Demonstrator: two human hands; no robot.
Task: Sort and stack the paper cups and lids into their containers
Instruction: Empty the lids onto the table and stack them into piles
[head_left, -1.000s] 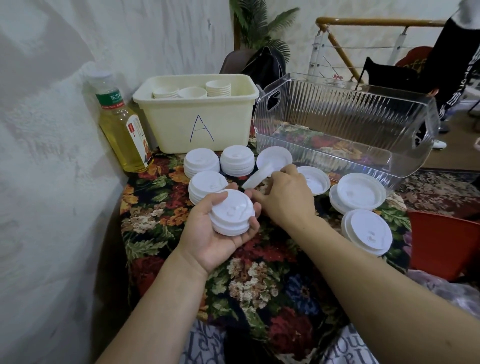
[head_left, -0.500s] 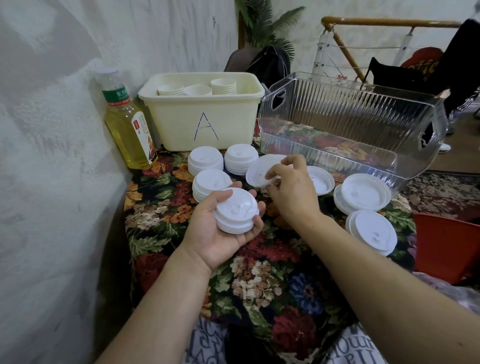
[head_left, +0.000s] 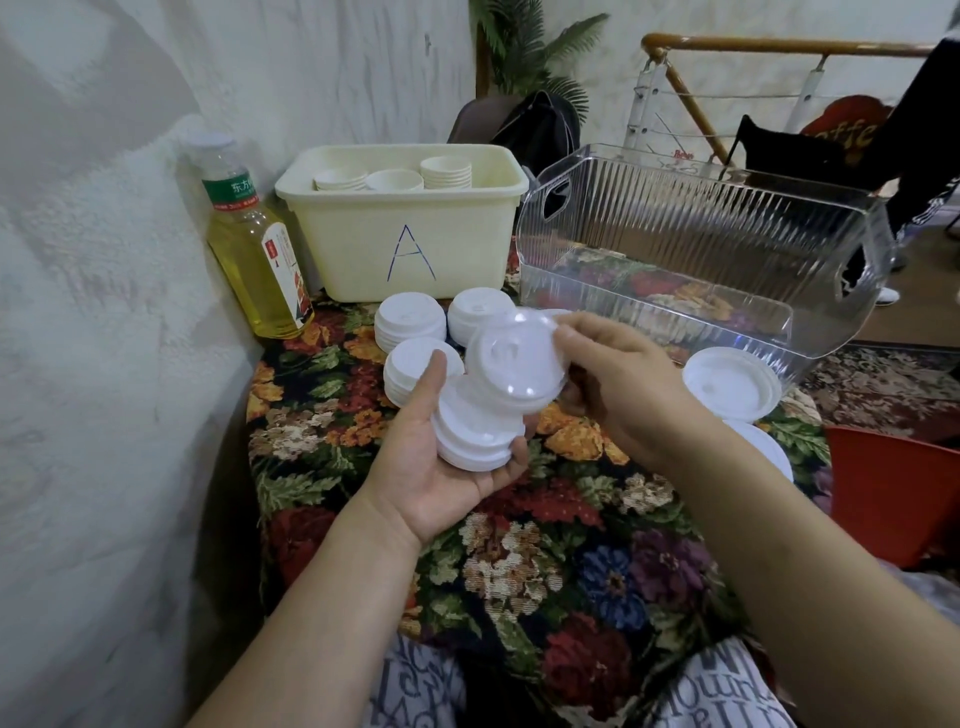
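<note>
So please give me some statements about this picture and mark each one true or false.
1. The left hand holds a stack of white plastic lids. True.
2. The right hand is empty. False: it pinches a single white lid.
3. The cream plastic tub marked A contains paper cups. True.
4. The clear ribbed plastic bin is full of lids. False: no lids are inside.

Left hand (head_left: 441, 467) cupping lid stack (head_left: 475, 434), right hand (head_left: 618, 384) pinching single lid (head_left: 514, 358) above it
</note>
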